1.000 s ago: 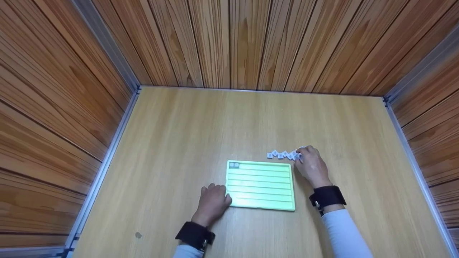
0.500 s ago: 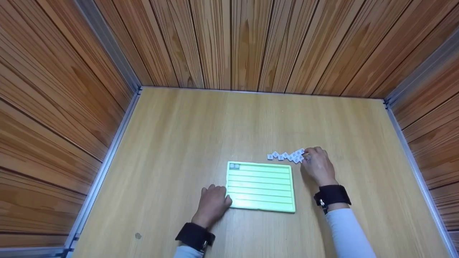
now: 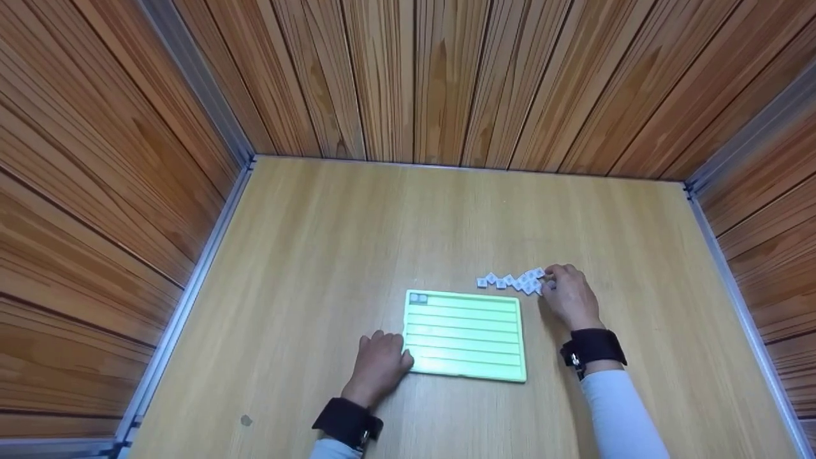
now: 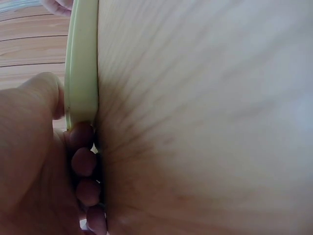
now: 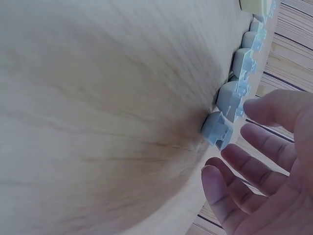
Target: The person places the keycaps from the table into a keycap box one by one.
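Beside the pale green ridged plastic tray, the crooked row of small white square tiles could scatter if brushed, I judge. Right hand hovers at the row's right end, fingers loosely spread, gripping nothing; left hand grips the tray's left edge, steadying it on the wooden table.

The markings on the small white square keycaps are too small to read from the head view. In the left wrist view, the pale green ridged plastic tray shows only its edge, its top cut off.
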`<state>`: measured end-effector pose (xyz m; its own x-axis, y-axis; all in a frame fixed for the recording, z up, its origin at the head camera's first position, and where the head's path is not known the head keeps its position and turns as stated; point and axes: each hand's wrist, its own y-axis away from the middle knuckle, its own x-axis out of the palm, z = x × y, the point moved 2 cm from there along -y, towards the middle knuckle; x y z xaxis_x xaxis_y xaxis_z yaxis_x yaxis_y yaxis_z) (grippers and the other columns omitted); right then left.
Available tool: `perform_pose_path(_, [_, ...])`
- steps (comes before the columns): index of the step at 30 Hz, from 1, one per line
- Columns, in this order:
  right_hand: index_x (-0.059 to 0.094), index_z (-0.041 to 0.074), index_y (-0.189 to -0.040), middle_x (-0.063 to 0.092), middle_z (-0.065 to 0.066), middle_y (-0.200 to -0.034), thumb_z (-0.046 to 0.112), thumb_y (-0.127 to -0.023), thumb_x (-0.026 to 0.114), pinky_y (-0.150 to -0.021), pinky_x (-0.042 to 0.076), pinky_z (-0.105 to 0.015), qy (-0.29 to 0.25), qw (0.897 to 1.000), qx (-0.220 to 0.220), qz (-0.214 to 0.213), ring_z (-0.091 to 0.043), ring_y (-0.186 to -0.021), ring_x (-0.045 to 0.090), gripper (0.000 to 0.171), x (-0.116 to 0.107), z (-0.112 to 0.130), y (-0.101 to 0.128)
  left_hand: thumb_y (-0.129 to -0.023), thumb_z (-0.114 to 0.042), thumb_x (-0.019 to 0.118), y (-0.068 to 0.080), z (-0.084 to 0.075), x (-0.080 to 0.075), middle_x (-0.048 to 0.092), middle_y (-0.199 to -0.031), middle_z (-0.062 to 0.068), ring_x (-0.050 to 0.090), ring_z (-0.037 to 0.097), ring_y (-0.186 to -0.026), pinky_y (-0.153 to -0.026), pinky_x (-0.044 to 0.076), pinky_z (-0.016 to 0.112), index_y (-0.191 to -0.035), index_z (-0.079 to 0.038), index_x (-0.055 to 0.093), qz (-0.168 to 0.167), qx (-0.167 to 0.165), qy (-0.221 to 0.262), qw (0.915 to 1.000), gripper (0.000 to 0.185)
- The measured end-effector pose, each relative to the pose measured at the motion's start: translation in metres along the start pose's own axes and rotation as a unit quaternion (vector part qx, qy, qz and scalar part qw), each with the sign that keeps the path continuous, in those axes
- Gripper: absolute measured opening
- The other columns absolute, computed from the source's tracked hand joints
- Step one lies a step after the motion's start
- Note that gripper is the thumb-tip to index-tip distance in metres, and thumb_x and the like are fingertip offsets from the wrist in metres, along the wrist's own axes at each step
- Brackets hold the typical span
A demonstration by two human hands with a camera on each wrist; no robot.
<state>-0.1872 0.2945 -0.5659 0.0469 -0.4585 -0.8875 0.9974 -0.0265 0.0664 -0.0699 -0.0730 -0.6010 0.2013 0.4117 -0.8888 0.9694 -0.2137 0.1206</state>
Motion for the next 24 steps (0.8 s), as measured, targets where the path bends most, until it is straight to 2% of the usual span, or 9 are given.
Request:
perform_pose_path(8, [0.061,-0.006,-0.125,0.058,-0.027,-0.119,0.009,-0.095,0.058,-0.089,0.046,-0.055,0.003,1.000,0.007,0.017,-0.043,-0.110,0.057,0.034,-0.0003,0.0012,-0.0026,-0.089,-0.027,0.056,0.0005,0.0000,-0.0006,0.041,-0.065,-0.003,0.035,0.020,-0.069,-0.071,0.027,0.037,-0.074,-0.014,0.053,-0.005,0.002,-0.001,1.0000,0.020])
perform_pose_path(14, [0.066,-0.007,-0.114,0.062,-0.027,-0.110,0.002,-0.092,0.054,-0.084,0.048,-0.053,0.007,1.000,-0.014,0.010,-0.042,-0.101,0.061,0.027,-0.0004,-0.0008,-0.0011,-0.088,-0.027,0.056,0.0009,-0.0003,0.0006,0.042,-0.063,-0.003,0.035,0.019,-0.067,-0.069,0.027,0.036,-0.071,-0.015,0.052,-0.002,0.000,-0.008,1.0000,0.021])
perform_pose_path(17, [0.067,-0.007,-0.110,0.062,-0.026,-0.108,0.002,-0.092,0.054,-0.083,0.048,-0.052,0.009,1.000,-0.010,0.008,-0.040,-0.098,0.061,0.024,-0.0007,-0.0010,-0.0010,-0.088,-0.026,0.056,0.0006,-0.0003,0.0001,0.042,-0.063,-0.003,0.034,0.019,-0.067,-0.069,0.027,0.036,-0.071,-0.015,0.051,-0.004,0.002,-0.008,1.0000,0.021])
perform_pose_path(24, [0.068,-0.009,-0.110,0.061,-0.025,-0.107,0.005,-0.095,0.057,-0.082,0.049,-0.051,0.003,1.000,-0.006,-0.011,-0.038,-0.096,0.061,0.024,-0.0033,0.0029,0.0009,-0.088,-0.027,0.055,0.0000,0.0000,-0.0015,0.041,-0.064,-0.002,0.035,0.019,-0.067,-0.069,0.027,0.036,-0.071,-0.015,0.050,-0.007,0.006,-0.011,0.9999,0.021])
